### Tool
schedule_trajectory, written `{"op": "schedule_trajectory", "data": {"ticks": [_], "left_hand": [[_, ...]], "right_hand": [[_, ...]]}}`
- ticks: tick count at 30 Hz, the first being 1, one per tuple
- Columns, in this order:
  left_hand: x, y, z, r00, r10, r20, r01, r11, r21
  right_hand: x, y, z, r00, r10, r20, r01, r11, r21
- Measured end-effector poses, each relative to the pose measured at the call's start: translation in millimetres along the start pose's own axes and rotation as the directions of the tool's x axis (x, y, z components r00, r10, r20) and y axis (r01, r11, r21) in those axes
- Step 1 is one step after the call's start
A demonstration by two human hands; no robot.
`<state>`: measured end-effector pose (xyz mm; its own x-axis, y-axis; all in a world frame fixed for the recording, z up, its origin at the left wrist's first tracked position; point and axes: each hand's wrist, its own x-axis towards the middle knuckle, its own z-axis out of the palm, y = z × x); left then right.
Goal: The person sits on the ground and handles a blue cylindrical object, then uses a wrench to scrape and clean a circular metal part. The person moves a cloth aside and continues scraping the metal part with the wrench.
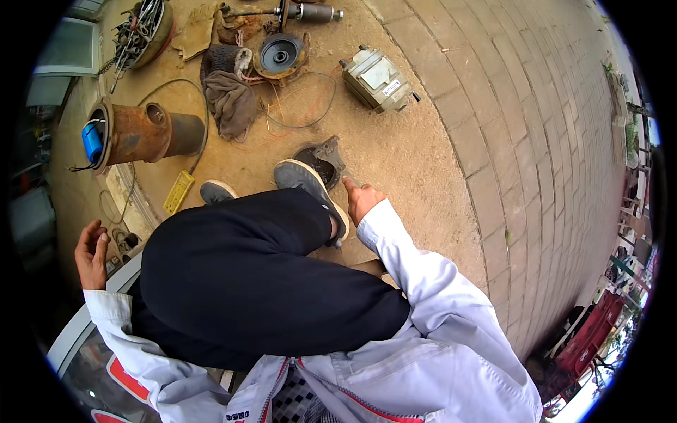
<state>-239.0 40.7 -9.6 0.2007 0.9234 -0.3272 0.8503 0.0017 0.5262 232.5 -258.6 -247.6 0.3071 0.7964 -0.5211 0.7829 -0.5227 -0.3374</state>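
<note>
Right hand (363, 201) reaches down past my crossed leg to the ground, its fingers curled together around the handle of a grey metal tool (337, 161); I can't tell how firmly they close on it. That tool lies on the sandy floor (416, 162), just beside my shoe (307, 182), its broad end against a dark round part (315, 158). Left hand (92, 254) hangs out to my left, fingers loosely apart and holding nothing, near a white rim (74, 338) at the lower left. Farther out I see a rusty pipe flange (137, 132) with a blue capacitor (92, 141), a grey rag (231, 102), a round motor cover (281, 55), a grey box (377, 79) and a yellow tester (179, 192), all well apart from both hands. Paving bricks (536, 141) run along the right.
</note>
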Motion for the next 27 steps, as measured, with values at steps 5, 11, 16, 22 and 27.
{"op": "schedule_trajectory", "data": {"ticks": [5, 11, 16, 22, 27], "left_hand": [[0.2, 4.8, 6.8, 1.000, 0.029, -0.008, -0.028, 0.995, 0.094], [1.5, 9.6, 11.4, 1.000, 0.015, -0.001, -0.015, 0.999, 0.051], [3.7, 7.8, 8.2, 1.000, 0.006, 0.004, -0.007, 0.991, 0.132], [7.1, 19.4, 13.3, 0.998, 0.065, 0.001, -0.065, 0.998, 0.018], [11.0, 27.5, 7.5, 0.996, 0.069, -0.052, -0.069, 0.998, -0.003]], "right_hand": [[-29.3, 15.0, 5.8, 0.985, 0.105, 0.134, -0.099, 0.994, -0.057], [-14.6, 10.3, 6.0, 0.997, 0.074, 0.001, -0.074, 0.997, 0.039], [-32.1, 23.5, 16.8, 0.994, 0.096, 0.056, -0.094, 0.995, -0.038], [-35.8, 25.9, 23.7, 0.996, 0.082, 0.024, -0.081, 0.996, -0.034], [-34.6, 27.8, 25.4, 0.998, 0.064, 0.020, -0.065, 0.998, 0.018]]}}
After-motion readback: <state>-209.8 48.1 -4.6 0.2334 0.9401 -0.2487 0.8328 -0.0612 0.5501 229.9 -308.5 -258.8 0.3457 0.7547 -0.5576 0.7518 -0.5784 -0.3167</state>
